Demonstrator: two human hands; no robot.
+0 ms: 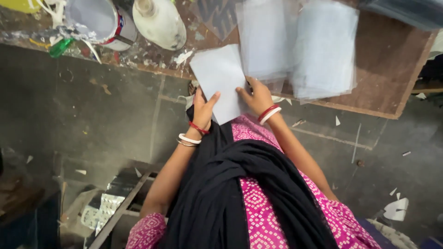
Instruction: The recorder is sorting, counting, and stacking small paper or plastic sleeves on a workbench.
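Both hands are gripping one white sheet at the table edge, left hand and right hand pinching its sides, while clear sheets are lying stacked beyond.

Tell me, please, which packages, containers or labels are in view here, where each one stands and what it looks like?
Labelled can: top left on the board, round, white with a red and blue band.
White bottle: right of the can, rounded, glue-smeared.
Clear plastic sleeves: stacked on the board's right, rectangular, see-through.
White card: plain, no label, held by the left hand and right hand.
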